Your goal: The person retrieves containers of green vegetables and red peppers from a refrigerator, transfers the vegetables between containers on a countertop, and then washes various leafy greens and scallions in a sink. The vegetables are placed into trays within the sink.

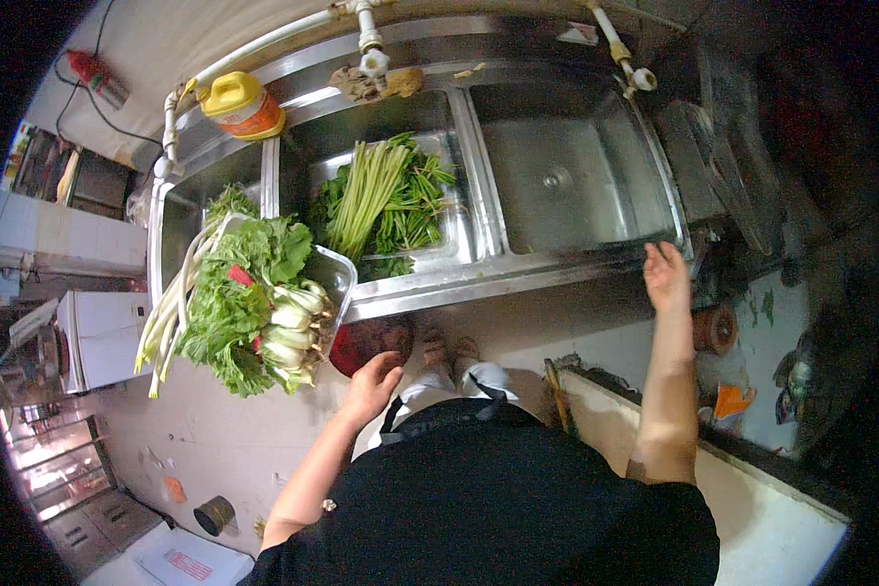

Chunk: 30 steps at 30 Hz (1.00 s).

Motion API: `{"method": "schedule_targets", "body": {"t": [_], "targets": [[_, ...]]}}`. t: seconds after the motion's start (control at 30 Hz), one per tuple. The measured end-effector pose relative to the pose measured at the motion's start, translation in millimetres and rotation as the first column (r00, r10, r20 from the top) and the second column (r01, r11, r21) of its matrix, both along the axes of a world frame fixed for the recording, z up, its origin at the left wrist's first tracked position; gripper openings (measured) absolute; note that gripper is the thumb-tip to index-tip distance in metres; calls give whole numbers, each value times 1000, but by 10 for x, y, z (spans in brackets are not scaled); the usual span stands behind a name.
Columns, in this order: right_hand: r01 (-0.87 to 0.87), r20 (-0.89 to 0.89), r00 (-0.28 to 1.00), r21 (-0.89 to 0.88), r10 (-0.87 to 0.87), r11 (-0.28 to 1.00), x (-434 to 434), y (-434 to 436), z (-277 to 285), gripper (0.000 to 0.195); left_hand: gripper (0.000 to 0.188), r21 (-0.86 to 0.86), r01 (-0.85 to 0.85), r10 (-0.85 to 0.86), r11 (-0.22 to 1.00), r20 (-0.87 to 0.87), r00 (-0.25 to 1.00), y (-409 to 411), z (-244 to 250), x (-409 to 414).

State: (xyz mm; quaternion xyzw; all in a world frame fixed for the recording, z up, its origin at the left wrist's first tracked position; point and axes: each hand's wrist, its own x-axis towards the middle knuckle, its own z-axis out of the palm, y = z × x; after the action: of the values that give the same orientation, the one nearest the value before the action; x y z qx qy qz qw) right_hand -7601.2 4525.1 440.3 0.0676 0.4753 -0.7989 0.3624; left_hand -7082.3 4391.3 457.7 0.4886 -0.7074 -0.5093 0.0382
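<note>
My left hand (370, 392) hangs in front of the sink with its thumb apart from the fingers, and nothing shows in it. Beyond its fingertips is a red basin-like object (351, 348) on the floor, partly hidden. My right hand (665, 275), also without anything visible in it, is by the front right corner of the right sink basin (549, 212); whether it touches the rim is unclear. A clear plastic bin (344, 275) at the left holds leafy greens with white stalks (289, 315) and long scallions (183, 293). Cut green stems and leaves (381, 190) lie in the middle basin (458, 238).
White pipes with taps (373, 62) run behind the sink. A yellow jug (242, 106) stands on the rear left ledge, near a brown cloth-like lump (355, 84). At my right is a low tiled wall (747, 505). A dark can (214, 515) lies on the floor behind left.
</note>
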Motion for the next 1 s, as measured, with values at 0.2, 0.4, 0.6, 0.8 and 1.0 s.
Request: {"method": "schedule_targets", "body": {"t": [0.2,0.4,0.6,0.8,1.0], "targets": [[136,-111,985,2,-135,991,-636,215,205,23,40,-24,8,-10,1000,-78,997,-73,-68,-240],[-257,35,966,35,256,966,-721,-209,-294,33,37,-258,-95,93,961,-19,995,-141,91,-327],[-560,-5,824,152,567,814,28,-975,-376,33,36,-355,-277,300,893,10,954,-47,225,-165],[-680,-78,705,207,704,704,482,-1489,-105,32,37,-361,-412,450,836,23,893,106,220,210],[-775,-167,558,245,813,583,1233,-1879,62,33,35,-358,-543,568,760,-42,822,178,200,696]]}}
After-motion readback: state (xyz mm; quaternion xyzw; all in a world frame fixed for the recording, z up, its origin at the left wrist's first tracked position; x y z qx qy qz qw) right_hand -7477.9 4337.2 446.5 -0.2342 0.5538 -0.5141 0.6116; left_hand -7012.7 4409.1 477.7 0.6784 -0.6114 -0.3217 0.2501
